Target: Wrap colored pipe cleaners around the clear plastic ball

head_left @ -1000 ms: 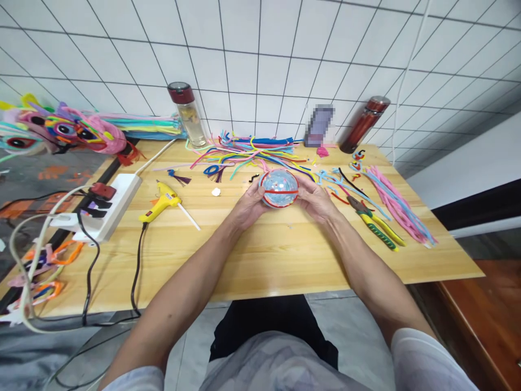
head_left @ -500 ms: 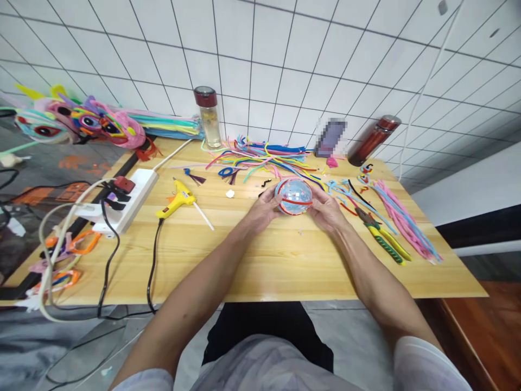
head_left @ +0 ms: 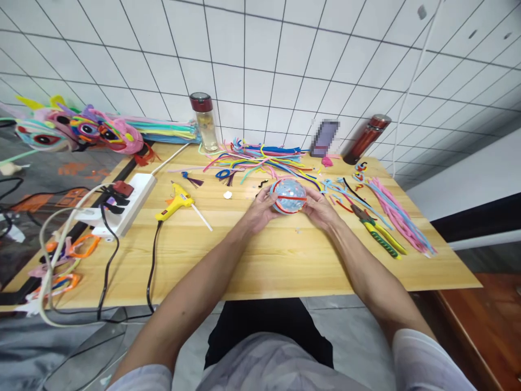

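A clear, bluish ball (head_left: 290, 191) with red strips around it is held just above the table, between both hands. My left hand (head_left: 262, 209) grips its left side, thumb toward the front. On the opposite side my right hand (head_left: 321, 207) has its fingers closed against the ball. Behind the ball lies a loose heap of coloured pipe cleaners (head_left: 264, 157). Pliers with green and yellow handles (head_left: 378, 233) rest to the right of my right hand. A yellow glue gun (head_left: 176, 202) with a white glue stick lies off to the left.
A white power strip (head_left: 132, 203) with cables occupies the left side. A glass bottle (head_left: 205, 122), a blurred phone (head_left: 324, 138) and a red thermos (head_left: 366, 140) stand along the tiled wall. Pink and blue pipe cleaners (head_left: 401, 217) lie at right; colourful fuzzy heads (head_left: 85, 127) sit at far left.
The ball has turned slightly between my hands, its front red strip now sitting a little differently. The whole view has shifted a little; both hands keep their hold.
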The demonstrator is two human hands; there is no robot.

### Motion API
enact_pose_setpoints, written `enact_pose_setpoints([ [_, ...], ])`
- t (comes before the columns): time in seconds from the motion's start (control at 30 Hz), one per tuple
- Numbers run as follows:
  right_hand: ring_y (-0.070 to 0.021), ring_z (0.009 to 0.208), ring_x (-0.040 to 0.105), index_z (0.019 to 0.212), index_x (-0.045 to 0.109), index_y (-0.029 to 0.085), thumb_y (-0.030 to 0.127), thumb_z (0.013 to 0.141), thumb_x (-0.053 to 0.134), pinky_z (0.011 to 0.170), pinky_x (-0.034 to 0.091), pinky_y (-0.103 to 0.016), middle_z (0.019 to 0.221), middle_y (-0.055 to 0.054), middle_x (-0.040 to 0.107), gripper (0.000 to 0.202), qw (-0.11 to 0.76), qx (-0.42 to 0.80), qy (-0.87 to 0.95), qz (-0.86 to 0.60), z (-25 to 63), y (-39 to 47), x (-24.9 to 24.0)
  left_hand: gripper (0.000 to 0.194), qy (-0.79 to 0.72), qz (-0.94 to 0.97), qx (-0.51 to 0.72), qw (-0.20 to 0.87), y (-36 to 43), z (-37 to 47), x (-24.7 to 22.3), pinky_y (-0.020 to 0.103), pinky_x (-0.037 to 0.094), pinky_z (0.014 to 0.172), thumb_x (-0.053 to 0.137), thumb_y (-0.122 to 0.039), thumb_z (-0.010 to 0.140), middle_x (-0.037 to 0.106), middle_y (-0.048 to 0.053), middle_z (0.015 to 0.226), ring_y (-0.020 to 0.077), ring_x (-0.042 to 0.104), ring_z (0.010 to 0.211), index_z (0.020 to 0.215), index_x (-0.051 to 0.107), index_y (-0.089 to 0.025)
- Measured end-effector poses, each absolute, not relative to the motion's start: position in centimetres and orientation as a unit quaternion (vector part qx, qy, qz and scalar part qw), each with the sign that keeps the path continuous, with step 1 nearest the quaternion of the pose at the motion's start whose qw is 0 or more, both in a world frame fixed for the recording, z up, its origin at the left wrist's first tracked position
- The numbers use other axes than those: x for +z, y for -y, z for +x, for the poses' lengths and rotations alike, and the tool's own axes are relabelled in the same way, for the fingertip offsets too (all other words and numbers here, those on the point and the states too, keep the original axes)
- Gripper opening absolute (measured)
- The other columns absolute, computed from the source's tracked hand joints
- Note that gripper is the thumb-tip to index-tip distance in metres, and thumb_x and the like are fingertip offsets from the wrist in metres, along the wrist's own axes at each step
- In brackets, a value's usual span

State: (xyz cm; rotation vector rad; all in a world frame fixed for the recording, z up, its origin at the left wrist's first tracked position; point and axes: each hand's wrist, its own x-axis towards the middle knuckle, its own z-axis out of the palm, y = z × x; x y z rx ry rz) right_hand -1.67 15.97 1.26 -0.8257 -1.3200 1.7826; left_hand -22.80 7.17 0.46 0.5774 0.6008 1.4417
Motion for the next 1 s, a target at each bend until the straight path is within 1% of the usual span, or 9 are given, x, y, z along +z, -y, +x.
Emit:
enact_pose_setpoints([
  [0.13,-0.0175,0.087,0.075,0.114,0.079,0.030,0.048,0.063,0.101,0.087,0.065,-0.037,0.109,-0.001,0.083,0.059,0.365,0.706,0.523,-0.309,-1.9,-15.8,1.2,0.059,-0.258,0.256,0.651,0.666,-7.0,-22.8,0.6,0.059,0.062,0.100,0.096,-0.045,0.074,0.072,0.007,0.126,0.0226,0.072,0.105,0.119,0.066,-0.025],
  [0.3,-0.0158,0.082,0.073,0.108,0.079,0.029,0.048,0.060,0.103,0.085,0.065,-0.035,0.100,0.001,0.082,0.057,0.352,0.733,0.503,-0.293,-2.2,-15.8,1.2,0.053,-0.276,0.276,0.655,0.647,-6.8,-22.6,1.0,0.055,0.065,0.094,0.091,-0.046,0.079,0.071,0.009,0.131,0.0238,0.071,0.106,0.121,0.066,-0.025],
  [0.43,-0.0213,0.095,0.074,0.108,0.078,0.026,0.053,0.058,0.100,0.093,0.063,-0.041,0.106,-0.003,0.082,0.061,0.344,0.721,0.518,-0.306,-2.7,-15.7,1.0,0.047,-0.294,0.279,0.665,0.627,-6.6,-22.2,1.4,0.052,0.067,0.090,0.084,-0.048,0.085,0.070,0.009,0.134,0.0241,0.071,0.109,0.124,0.068,-0.027],
  [0.53,-0.0260,0.113,0.071,0.114,0.077,0.027,0.050,0.066,0.092,0.104,0.058,-0.045,0.124,-0.005,0.079,0.055,0.413,0.646,0.552,-0.329,-2.8,-15.4,1.5,0.046,-0.310,0.270,0.676,0.612,-6.6,-22.1,1.4,0.050,0.067,0.091,0.081,-0.046,0.086,0.071,0.008,0.136,0.0243,0.071,0.111,0.127,0.068,-0.026],
  [0.67,-0.0298,0.124,0.065,0.120,0.076,0.030,0.047,0.083,0.076,0.108,0.054,-0.049,0.134,-0.008,0.072,0.042,0.513,0.428,0.662,-0.340,-2.4,-14.1,3.2,0.049,-0.337,0.243,0.688,0.595,-6.7,-22.1,1.3,0.049,0.066,0.092,0.082,-0.044,0.085,0.072,0.007,0.134,0.0247,0.071,0.115,0.128,0.067,-0.027],
  [0.73,-0.0321,0.124,0.064,0.118,0.077,0.031,0.048,0.087,0.073,0.108,0.054,-0.051,0.132,-0.009,0.072,0.036,0.516,0.324,0.722,-0.328,-2.3,-13.1,4.0,0.051,-0.347,0.240,0.691,0.587,-6.8,-22.1,1.3,0.048,0.066,0.093,0.083,-0.043,0.083,0.073,0.007,0.132,0.0254,0.072,0.116,0.128,0.066,-0.027],
  [0.8,-0.0336,0.122,0.064,0.116,0.078,0.032,0.049,0.089,0.074,0.109,0.052,-0.054,0.126,-0.010,0.074,0.032,0.498,0.266,0.763,-0.313,-2.6,-12.2,4.6,0.052,-0.357,0.245,0.689,0.581,-6.8,-22.0,1.3,0.047,0.067,0.092,0.084,-0.042,0.082,0.074,0.007,0.131,0.0264,0.072,0.117,0.129,0.066,-0.027],
  [0.9,-0.0329,0.114,0.066,0.116,0.079,0.033,0.048,0.089,0.077,0.107,0.053,-0.053,0.119,-0.010,0.076,0.031,0.483,0.252,0.783,-0.300,-3.3,-11.2,4.8,0.053,-0.367,0.254,0.681,0.581,-6.6,-21.7,1.5,0.046,0.067,0.091,0.084,-0.043,0.082,0.074,0.007,0.131,0.0278,0.072,0.118,0.129,0.066,-0.027],
  [1.0,-0.0297,0.098,0.068,0.105,0.082,0.032,0.048,0.091,0.075,0.096,0.056,-0.050,0.104,-0.008,0.077,0.022,0.492,0.268,0.767,-0.311,-3.8,-10.9,4.7,0.053,-0.359,0.270,0.677,0.584,-6.5,-21.6,1.6,0.046,0.066,0.092,0.085,-0.048,0.083,0.073,0.008,0.133,0.0289,0.072,0.119,0.128,0.067,-0.027],
])
